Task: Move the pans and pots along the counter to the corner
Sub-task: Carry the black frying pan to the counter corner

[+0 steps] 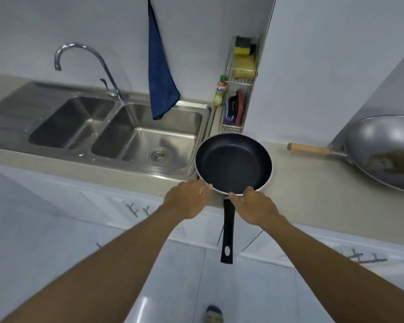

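A black-lined frying pan [233, 163] with a pale white rim and a plain black handle sits centre frame on the beige tabletop [301, 180]. Far right, a grey steel wok [383, 150] shows a brownish patch inside and a light wooden handle. At left, the silver sink [126, 129] gleams. A deep blue cloth [160, 75] hangs at upper centre; yellow-and-green sponges [244, 57] sit beside it, over a yellow-green bottle [220, 94] with a red-and-green top.

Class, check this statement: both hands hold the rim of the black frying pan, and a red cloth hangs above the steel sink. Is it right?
One detail is wrong: the head view shows the hanging cloth is blue. Both hands, left and right, hold the black frying pan by its rim beside the steel sink.
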